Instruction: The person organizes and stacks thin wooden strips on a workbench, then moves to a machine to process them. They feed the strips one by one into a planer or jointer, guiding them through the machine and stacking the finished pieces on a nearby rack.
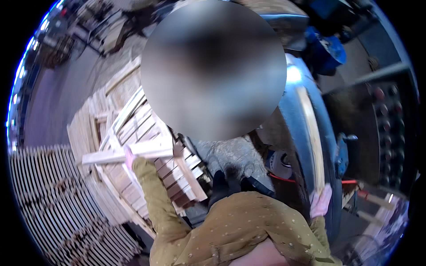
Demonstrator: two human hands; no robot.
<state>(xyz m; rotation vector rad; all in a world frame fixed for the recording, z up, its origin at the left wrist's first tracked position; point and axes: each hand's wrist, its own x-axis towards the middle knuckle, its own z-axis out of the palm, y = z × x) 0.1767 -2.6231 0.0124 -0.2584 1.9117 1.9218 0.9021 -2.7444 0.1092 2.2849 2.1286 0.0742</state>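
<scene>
My left hand, in a pink glove, grips a pale wooden board on the left. That board lies across a stack of slatted wooden frames. On the right, my right hand, also gloved in pink, is closed around the near end of a long, narrow wooden strip. The strip runs away from me along a blue-grey machine surface. Its far end rests close to a bright light reflection. The fingers of both hands show only in part.
A large blurred disc hides the middle far area. Rows of stacked thin slats stand at the lower left. A blue container is at the far right, and a dark panel with knobs is nearer. A white bucket stands beneath the machine.
</scene>
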